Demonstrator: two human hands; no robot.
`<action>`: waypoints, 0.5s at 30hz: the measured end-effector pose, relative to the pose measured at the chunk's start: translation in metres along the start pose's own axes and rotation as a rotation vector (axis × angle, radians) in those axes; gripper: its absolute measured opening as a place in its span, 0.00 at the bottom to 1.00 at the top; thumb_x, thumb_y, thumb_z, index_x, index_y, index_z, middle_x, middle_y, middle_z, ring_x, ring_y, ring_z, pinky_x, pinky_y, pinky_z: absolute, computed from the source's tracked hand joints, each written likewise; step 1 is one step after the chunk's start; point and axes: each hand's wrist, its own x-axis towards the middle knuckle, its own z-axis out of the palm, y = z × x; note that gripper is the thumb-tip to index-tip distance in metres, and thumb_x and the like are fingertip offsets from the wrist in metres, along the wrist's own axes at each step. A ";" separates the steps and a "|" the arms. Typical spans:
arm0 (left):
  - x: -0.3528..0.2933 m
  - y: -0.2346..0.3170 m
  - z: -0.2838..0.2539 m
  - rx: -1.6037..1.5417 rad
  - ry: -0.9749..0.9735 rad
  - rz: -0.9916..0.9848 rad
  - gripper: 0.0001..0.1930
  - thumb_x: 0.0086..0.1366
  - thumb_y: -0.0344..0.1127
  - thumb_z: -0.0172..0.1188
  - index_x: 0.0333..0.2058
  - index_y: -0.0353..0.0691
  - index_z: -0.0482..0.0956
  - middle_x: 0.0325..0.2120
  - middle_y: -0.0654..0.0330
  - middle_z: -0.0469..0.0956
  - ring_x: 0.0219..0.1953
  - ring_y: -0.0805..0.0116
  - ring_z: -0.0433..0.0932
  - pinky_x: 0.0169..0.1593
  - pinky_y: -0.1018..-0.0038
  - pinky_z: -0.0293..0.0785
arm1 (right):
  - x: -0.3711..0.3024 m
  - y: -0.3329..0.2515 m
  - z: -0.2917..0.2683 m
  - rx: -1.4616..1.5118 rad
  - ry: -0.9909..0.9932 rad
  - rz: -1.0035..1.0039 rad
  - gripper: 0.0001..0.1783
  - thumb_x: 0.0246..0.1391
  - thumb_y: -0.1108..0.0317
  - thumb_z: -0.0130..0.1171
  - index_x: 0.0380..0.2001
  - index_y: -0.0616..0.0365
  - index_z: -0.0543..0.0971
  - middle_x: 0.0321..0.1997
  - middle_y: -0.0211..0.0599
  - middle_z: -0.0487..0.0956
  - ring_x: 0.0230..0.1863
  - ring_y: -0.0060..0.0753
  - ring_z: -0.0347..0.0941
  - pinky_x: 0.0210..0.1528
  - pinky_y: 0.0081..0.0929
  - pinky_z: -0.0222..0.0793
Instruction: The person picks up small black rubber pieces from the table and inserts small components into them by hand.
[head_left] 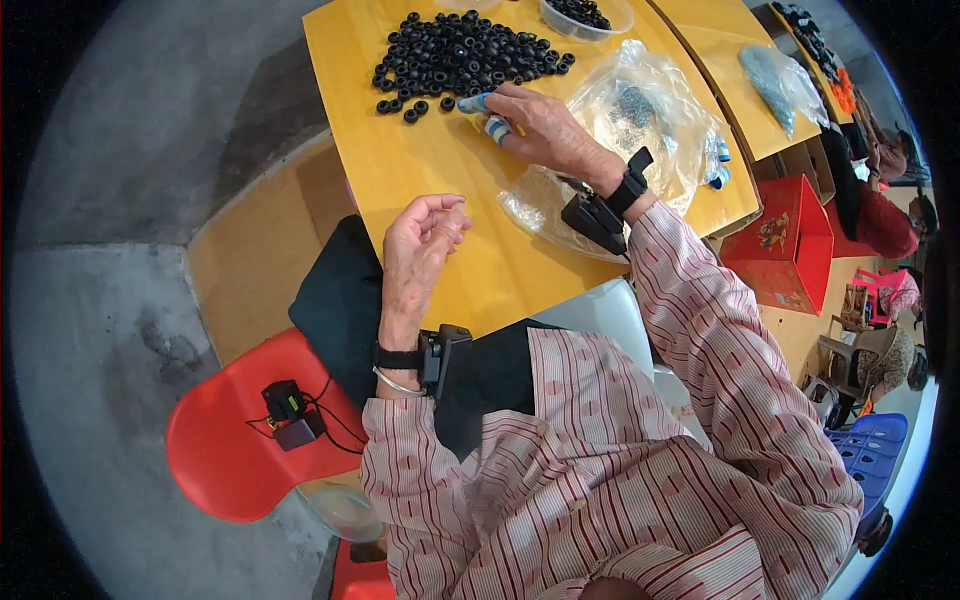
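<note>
Black ring-shaped pieces with central holes form a heap [465,55] at the far side of the yellow table [400,150]. My right hand [545,128] is at the heap's near edge, with blue-and-white wrappings on its thumb and forefinger. Those two fingertips are apart, and I see nothing between them. My left hand [420,245] hovers over the table's near left edge. Its fingers curl in against the thumb; whatever they may hold is too small or hidden. A clear plastic bag [680,125] with small greyish pieces [632,105] lies beside my right wrist.
A clear bowl [605,22] of small black pieces stands at the back. On the neighbouring table lies a bag of bluish pieces [768,90]. A red box [780,240] is to the right; a red chair [230,430] with a black device [290,410] is at left.
</note>
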 end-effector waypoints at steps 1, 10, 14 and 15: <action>0.000 0.000 0.000 0.000 0.004 0.000 0.13 0.64 0.36 0.57 0.43 0.34 0.75 0.30 0.60 0.78 0.30 0.80 0.73 0.35 0.82 0.69 | 0.000 0.000 0.000 0.001 0.000 -0.012 0.14 0.46 0.74 0.56 0.39 0.60 0.71 0.34 0.43 0.72 0.36 0.48 0.72 0.36 0.37 0.69; 0.001 -0.001 0.001 -0.033 0.026 0.004 0.14 0.65 0.38 0.57 0.44 0.34 0.76 0.31 0.60 0.79 0.30 0.78 0.73 0.36 0.82 0.69 | -0.007 -0.009 0.005 -0.006 0.028 -0.021 0.15 0.43 0.74 0.56 0.38 0.58 0.72 0.32 0.41 0.73 0.38 0.46 0.72 0.37 0.36 0.71; 0.002 -0.003 0.000 -0.021 0.021 0.003 0.14 0.65 0.38 0.56 0.44 0.34 0.76 0.31 0.60 0.79 0.30 0.78 0.74 0.36 0.82 0.70 | -0.011 -0.010 0.004 -0.086 -0.004 -0.058 0.17 0.44 0.71 0.57 0.41 0.56 0.72 0.34 0.39 0.74 0.41 0.45 0.72 0.40 0.38 0.71; 0.001 -0.003 0.000 -0.020 0.023 0.004 0.14 0.65 0.38 0.56 0.44 0.34 0.76 0.31 0.60 0.79 0.30 0.78 0.74 0.36 0.82 0.70 | -0.011 -0.011 0.005 -0.116 -0.009 -0.054 0.17 0.44 0.71 0.57 0.41 0.57 0.72 0.34 0.39 0.74 0.41 0.45 0.71 0.39 0.38 0.71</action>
